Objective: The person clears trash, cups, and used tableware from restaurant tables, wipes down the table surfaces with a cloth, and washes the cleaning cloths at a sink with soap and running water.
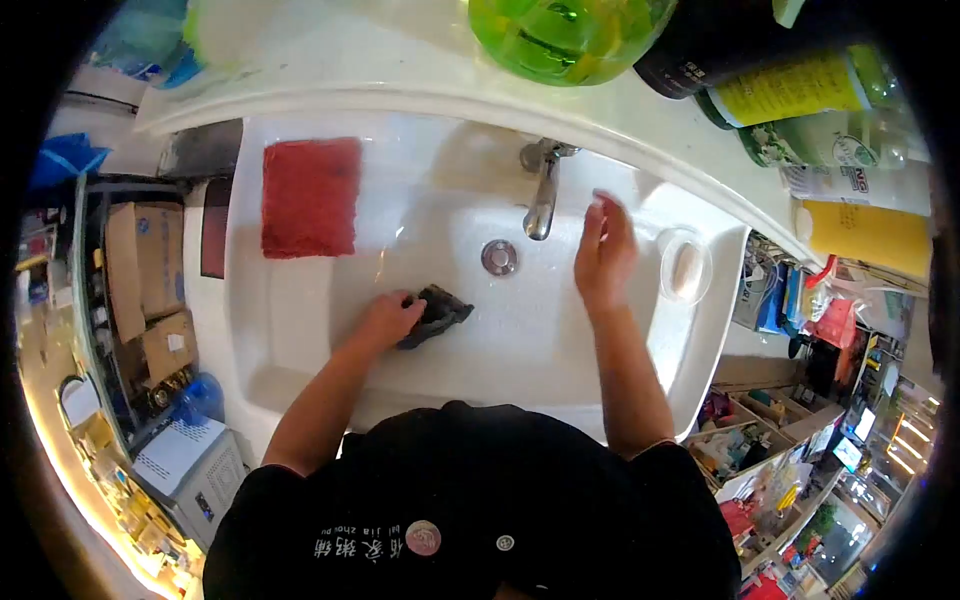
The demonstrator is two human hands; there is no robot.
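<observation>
A dark wet cloth (437,312) lies bunched in the white sink (520,360), and my left hand (393,319) has its fingers closed on the cloth's left side. My right hand (606,252) is raised over the sink, right of the chrome faucet (543,195), with its fingers partly apart and nothing seen in it. Between the hands is the round drain (499,257). Flat on the sink's upper left part lies a red cloth (311,197). To the right of my right hand, a pale bar of soap (688,270) rests in a clear round dish (707,272).
On the ledge (400,55) behind the sink stand a green bottle (570,35), a black bottle (690,60) and several other bottles. Cardboard boxes (150,265) and a white appliance (190,465) are at the left. Crowded shelves stand at the right.
</observation>
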